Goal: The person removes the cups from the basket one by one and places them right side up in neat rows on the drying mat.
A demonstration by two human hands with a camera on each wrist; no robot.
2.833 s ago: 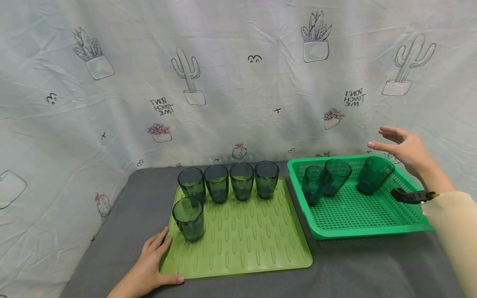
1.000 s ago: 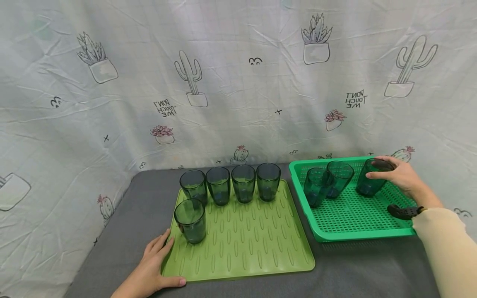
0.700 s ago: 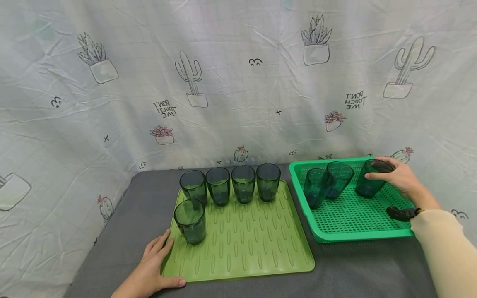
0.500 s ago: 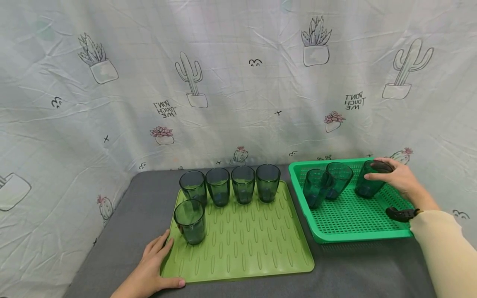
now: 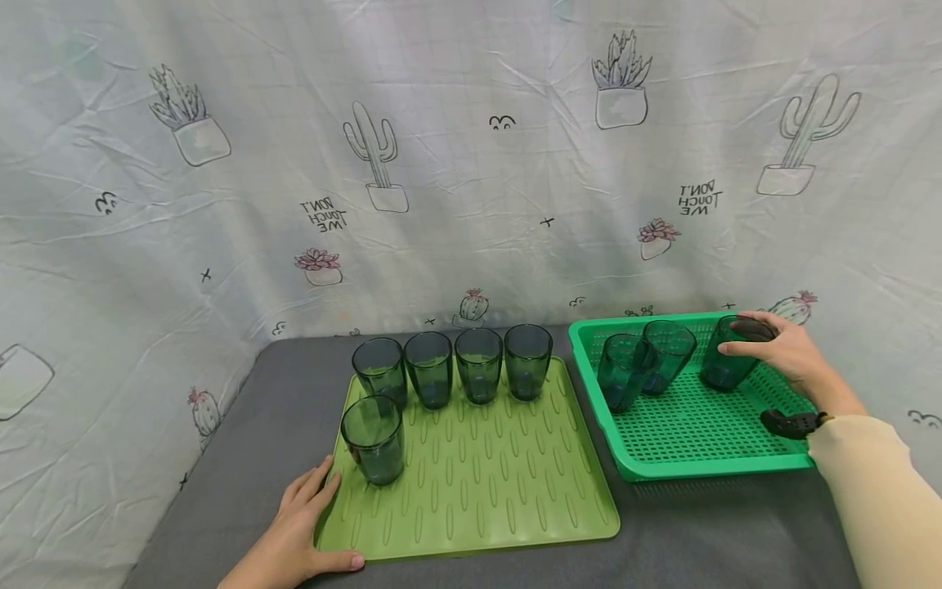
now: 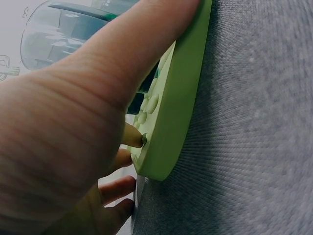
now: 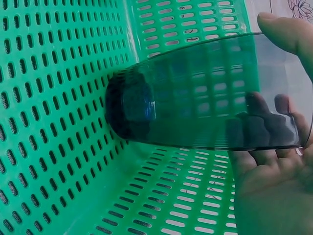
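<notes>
While gripped: eight glasses [image 5: 732,352], two trays [image 5: 692,458].

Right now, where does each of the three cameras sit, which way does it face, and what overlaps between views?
Head: worn high, looking forward and down at the light green tray, the green basket and both hands.
Left wrist: low on the grey cloth, facing along the tray's edge; the left hand fills it, pressing the tray.
Right wrist: inside the basket, facing the glass; the right hand has its grip around it.
Shared: head and right wrist both show that glass held in the basket.
</notes>
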